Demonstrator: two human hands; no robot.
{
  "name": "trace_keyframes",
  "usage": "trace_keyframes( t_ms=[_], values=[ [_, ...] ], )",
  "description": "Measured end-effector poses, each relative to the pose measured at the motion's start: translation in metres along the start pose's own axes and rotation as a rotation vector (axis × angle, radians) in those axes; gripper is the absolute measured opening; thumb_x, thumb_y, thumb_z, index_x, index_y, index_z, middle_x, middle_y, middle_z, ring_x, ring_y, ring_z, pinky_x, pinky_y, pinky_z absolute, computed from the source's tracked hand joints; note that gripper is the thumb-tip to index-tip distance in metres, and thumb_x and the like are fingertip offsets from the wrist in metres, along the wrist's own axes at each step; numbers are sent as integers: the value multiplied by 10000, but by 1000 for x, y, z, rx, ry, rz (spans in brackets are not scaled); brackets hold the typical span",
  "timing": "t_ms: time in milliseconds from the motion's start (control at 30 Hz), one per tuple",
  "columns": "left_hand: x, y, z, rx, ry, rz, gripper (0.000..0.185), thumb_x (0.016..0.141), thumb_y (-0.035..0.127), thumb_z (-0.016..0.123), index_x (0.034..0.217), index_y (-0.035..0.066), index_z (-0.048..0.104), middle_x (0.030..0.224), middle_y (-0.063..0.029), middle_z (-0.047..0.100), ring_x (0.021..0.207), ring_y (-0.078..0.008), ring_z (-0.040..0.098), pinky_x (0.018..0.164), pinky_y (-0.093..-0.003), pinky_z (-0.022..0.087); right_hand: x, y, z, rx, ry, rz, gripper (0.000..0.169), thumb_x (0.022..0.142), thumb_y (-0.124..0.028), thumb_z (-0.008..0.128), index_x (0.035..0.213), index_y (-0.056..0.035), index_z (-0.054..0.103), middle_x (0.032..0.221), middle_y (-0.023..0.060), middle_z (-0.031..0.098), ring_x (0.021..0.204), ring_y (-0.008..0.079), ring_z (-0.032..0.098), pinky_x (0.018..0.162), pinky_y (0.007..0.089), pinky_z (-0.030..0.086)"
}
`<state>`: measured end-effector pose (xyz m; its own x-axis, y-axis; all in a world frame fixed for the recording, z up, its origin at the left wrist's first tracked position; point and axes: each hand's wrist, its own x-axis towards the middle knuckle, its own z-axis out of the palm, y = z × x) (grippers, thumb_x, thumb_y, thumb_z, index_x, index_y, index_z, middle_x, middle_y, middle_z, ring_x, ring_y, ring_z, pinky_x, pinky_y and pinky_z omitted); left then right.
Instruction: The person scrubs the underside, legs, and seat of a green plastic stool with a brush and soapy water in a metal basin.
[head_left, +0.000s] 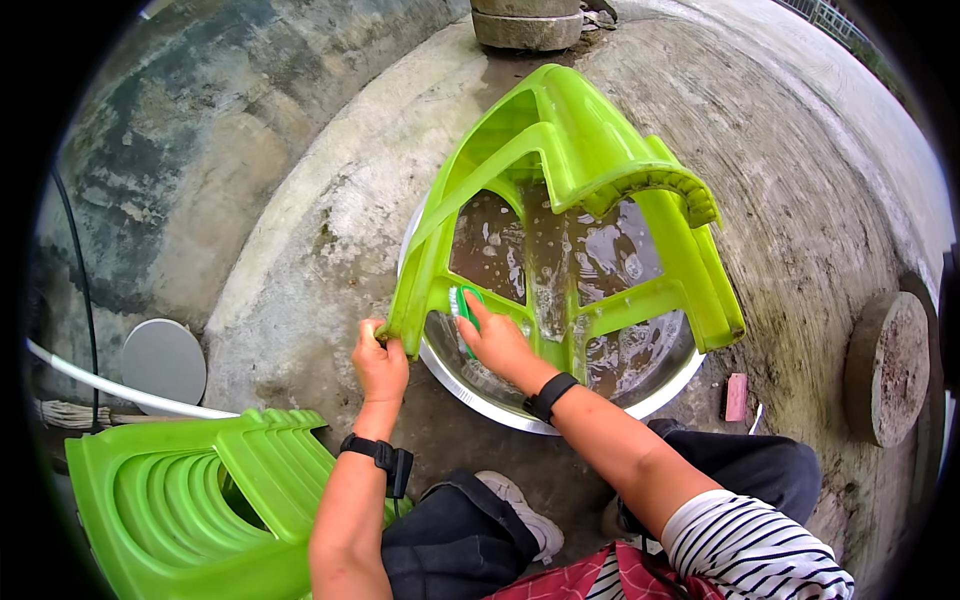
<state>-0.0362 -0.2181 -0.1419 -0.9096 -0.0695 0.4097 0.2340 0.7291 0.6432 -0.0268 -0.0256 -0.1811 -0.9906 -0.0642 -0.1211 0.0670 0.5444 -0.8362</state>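
Note:
A bright green plastic chair (594, 146) rests tilted in a round metal basin (480, 401). Brown, sudsy water (487, 238) shows through the gaps in its frame. My left hand (379, 362) grips the dirty end of one chair leg at the basin's left side. In my right hand (496, 339) is a small green scrub brush (466, 300) with white bristles. Its bristles face left, against or close to the chair's lower left crossbar; actual contact is hard to tell.
More green plastic chairs (187, 487), apparently stacked, stand at my lower left. A white hose (135, 390), a black cable (79, 255) and a grey disc (163, 361) lie beyond. Rightward are a pink block (736, 397) and a round concrete piece (889, 369). A concrete block (527, 26) stands at the back.

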Motion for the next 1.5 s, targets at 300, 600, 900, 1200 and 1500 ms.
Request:
trace_keyframes(
  t_ms=[300,600,900,1200,1500],
  values=[
    [-9,5,2,7,-75,-40,124,778,-1,569,884,49,529,722,-171,607,662,-360,613,590,-412,469,-16,80,18,-283,-57,362,590,911,-299,476,1377,28,321,911,237,655,861,378,641,749,456,520],
    [-4,9,5,40,-70,-5,119,781,-6,558,883,43,523,721,-183,608,666,-385,603,592,-436,465,8,-4,22,-33,37,217,624,900,-332,490,1385,23,321,867,295,635,825,433,630,776,502,496],
    [-6,8,2,59,-62,-17,115,784,-4,561,881,40,516,719,-190,609,672,-392,606,581,-445,463,-20,88,9,-295,-197,405,646,902,-297,479,1400,50,260,997,264,641,920,388,632,816,459,500],
    [-11,6,4,48,-82,-44,130,778,-5,560,891,41,516,721,-199,608,679,-399,602,595,-440,466,5,5,18,-144,-41,175,654,889,-282,498,1382,84,272,839,258,651,818,407,634,746,470,510],
    [7,16,-4,29,-86,-59,125,787,8,571,900,29,524,709,-206,611,685,-408,603,594,-453,459,-15,66,-44,-326,-447,434,560,835,-339,576,1289,-23,489,1092,205,635,1017,367,611,873,423,489]
  ],
)
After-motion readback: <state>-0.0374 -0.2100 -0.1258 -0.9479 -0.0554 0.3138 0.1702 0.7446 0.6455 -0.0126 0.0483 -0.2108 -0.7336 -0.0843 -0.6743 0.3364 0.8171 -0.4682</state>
